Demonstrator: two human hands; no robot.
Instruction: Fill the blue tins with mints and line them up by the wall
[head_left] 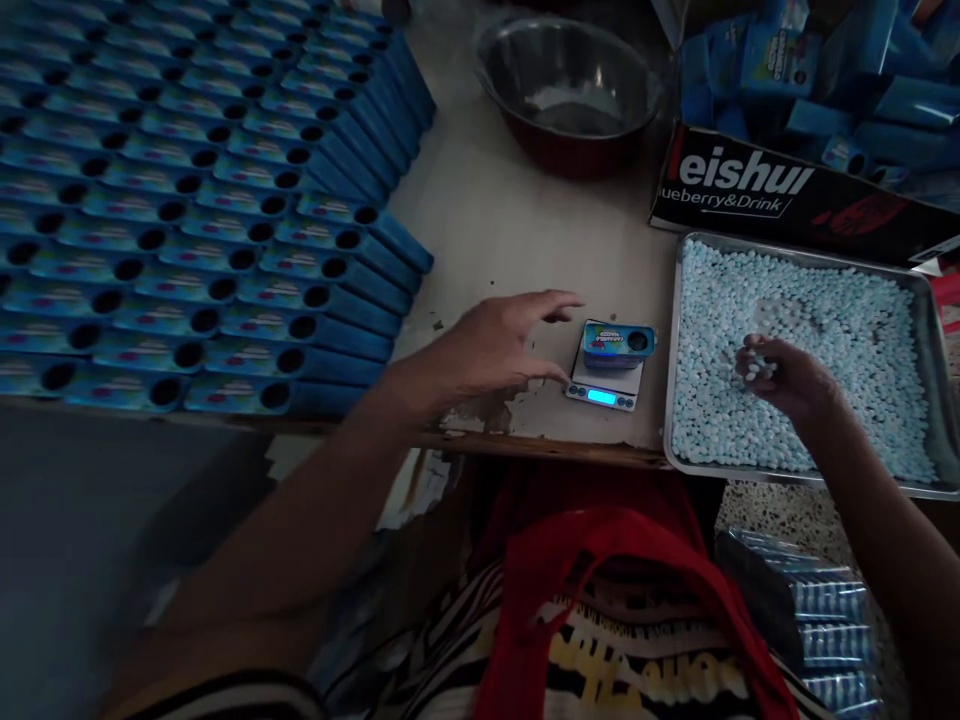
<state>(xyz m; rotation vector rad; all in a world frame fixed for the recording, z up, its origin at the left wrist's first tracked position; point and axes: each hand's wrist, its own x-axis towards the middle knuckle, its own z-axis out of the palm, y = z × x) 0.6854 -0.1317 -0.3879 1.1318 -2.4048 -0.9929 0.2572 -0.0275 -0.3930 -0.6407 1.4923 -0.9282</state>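
Note:
A small blue candy box with a dark round hole in its top stands on a little digital scale, whose display glows blue. Just left of the scale is my left hand, thumb and fingers spread apart, holding nothing. Over the metal tray of pale blue and white candies, my right hand has its fingers closed around several candies. A shallow hollow shows in the candies just beyond that hand.
Rows of blue boxes with round holes fill the table's left side. A metal bowl sits at the back. Behind the tray, a black carton holds more blue boxes. The table's front edge runs close to my red apron.

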